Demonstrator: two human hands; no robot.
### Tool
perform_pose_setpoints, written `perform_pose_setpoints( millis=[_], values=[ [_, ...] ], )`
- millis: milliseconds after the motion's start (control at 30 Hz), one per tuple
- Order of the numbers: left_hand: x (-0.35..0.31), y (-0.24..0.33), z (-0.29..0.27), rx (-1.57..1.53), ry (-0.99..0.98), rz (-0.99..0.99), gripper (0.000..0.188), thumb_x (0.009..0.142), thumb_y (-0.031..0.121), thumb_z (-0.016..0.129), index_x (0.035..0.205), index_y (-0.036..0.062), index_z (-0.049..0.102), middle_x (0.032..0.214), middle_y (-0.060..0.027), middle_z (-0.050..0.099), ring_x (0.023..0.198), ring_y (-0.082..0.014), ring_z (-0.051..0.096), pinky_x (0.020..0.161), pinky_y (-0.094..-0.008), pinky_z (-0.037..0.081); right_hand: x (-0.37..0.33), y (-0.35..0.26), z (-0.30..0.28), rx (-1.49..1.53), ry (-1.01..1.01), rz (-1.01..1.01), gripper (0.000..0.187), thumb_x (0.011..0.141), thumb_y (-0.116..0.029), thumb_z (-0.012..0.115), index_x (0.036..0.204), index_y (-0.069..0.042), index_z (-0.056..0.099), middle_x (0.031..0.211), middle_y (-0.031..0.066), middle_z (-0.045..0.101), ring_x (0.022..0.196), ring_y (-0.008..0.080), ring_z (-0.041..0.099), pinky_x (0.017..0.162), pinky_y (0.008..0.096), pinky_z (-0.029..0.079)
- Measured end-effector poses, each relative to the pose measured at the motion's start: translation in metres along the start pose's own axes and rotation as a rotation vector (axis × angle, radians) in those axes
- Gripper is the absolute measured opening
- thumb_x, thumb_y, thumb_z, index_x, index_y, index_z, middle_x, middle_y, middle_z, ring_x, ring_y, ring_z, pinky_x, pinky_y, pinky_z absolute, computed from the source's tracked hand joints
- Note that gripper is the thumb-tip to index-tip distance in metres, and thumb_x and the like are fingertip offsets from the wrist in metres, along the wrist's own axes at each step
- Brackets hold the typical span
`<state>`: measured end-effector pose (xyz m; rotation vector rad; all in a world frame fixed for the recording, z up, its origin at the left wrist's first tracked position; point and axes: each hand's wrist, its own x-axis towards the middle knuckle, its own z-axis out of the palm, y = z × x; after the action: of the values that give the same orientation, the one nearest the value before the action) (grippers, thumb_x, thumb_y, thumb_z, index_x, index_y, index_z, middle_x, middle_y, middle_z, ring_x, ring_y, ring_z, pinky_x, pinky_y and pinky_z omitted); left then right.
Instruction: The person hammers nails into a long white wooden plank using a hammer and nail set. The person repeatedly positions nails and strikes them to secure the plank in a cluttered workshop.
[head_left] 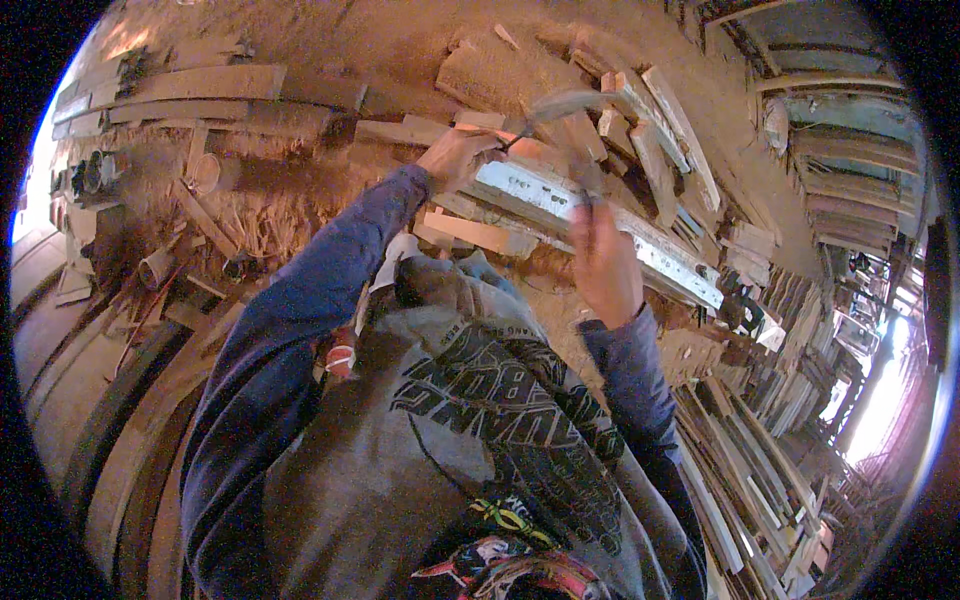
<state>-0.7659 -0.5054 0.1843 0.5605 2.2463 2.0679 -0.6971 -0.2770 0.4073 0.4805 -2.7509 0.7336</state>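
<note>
My left hand [460, 158] is closed near the far end of a white-topped wooden beam [672, 265]. From its fingers a thin dark stem leads to a curved grey blade [568, 103], shaped like a sickle's, which arcs away to the right. My right hand [606, 262] is over the middle of the beam, its fingers curled and smeared by motion. A blurred, dark, narrow tool [587, 185] sticks up from it toward the blade; its kind cannot be made out. Whether the tool touches the blade is unclear.
Offcuts and short boards [640, 130] lie heaped beyond the beam. Long planks [190, 90] rest at the far left, near a round wooden piece [207, 172]. Stacked strips [745, 480] fill the lower right. Sawdust covers the ground [340, 40].
</note>
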Motion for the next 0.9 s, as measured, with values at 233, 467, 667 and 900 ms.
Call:
perform_pose_setpoints(
  millis=[233, 467, 667, 900],
  values=[
    [0.006, 0.031, -0.016, 0.416, -0.201, -0.091, 0.022, 0.099, 0.021, 0.052, 0.101, 0.0056, 0.068, 0.096, -0.0152, 0.069, 0.087, -0.0284, 0.067, 0.081, -0.0416, 0.053, -0.030, 0.015, -0.005, 0.109, -0.280, 0.336, 0.039, 0.102, -0.034, 0.053, 0.113, 0.003, 0.057, 0.078, 0.0288, 0.064, 0.071, 0.0472, 0.064, 0.061, 0.0514, 0.049],
    [0.027, 0.029, -0.013, 0.436, -0.046, -0.142, 0.024, 0.100, 0.023, 0.053, 0.094, 0.0031, 0.066, 0.076, -0.0187, 0.065, 0.073, -0.0354, 0.066, 0.068, -0.0455, 0.051, -0.057, 0.029, 0.016, 0.220, -0.327, 0.552, 0.042, 0.102, -0.039, 0.051, 0.107, 0.003, 0.058, 0.082, 0.0234, 0.062, 0.071, 0.0374, 0.061, 0.062, 0.0453, 0.046],
    [0.036, 0.002, -0.003, 0.446, 0.001, -0.286, 0.025, 0.098, 0.022, 0.054, 0.089, 0.0017, 0.064, 0.078, -0.0138, 0.069, 0.071, -0.0286, 0.068, 0.064, -0.0403, 0.052, -0.064, 0.030, 0.012, 0.263, -0.248, 0.655, 0.045, 0.102, -0.042, 0.049, 0.105, 0.002, 0.060, 0.077, 0.0240, 0.064, 0.068, 0.0412, 0.062, 0.059, 0.0475, 0.046],
    [0.029, 0.024, -0.006, 0.485, 0.069, -0.292, 0.015, 0.094, 0.013, 0.058, 0.093, -0.0003, 0.065, 0.087, -0.0178, 0.071, 0.075, -0.0315, 0.069, 0.066, -0.0403, 0.052, -0.065, 0.034, 0.006, 0.279, -0.269, 0.679, 0.041, 0.102, -0.039, 0.050, 0.104, 0.001, 0.060, 0.072, 0.0200, 0.064, 0.064, 0.0377, 0.062, 0.059, 0.0452, 0.046]
  ],
)
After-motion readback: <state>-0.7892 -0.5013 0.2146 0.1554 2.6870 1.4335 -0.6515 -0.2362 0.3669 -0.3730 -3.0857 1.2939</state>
